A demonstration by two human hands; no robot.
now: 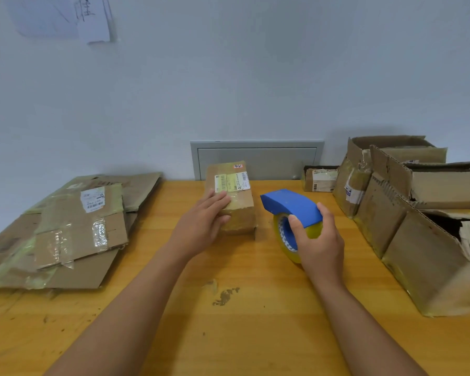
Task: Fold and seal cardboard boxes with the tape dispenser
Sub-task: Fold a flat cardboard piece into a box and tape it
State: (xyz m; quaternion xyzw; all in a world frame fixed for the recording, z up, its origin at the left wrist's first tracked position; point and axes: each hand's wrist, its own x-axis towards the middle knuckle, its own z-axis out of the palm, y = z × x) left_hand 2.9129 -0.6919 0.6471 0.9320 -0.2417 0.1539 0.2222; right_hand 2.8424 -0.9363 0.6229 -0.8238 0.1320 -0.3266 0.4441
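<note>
Wooden table point(228, 335): left hand point(201, 223) flat on folded small box point(232, 202), right hand point(319, 240) gripping tape dispenser point(291, 210), flattened cardboard stack point(73, 229) still unfolded.

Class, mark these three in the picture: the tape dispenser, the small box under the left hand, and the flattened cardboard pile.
tape dispenser point(291, 203): head view, blue cover.
small box point(242, 198): head view, taped top face.
flattened cardboard pile point(76, 229): head view, topmost sheet.

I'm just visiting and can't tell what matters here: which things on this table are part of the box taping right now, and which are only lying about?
In use:
- small cardboard box, under the left hand
- blue tape dispenser, gripped by the right hand

Lying about:
- flattened cardboard pile, left
- row of larger boxes, right
- little labelled box by the wall
</note>
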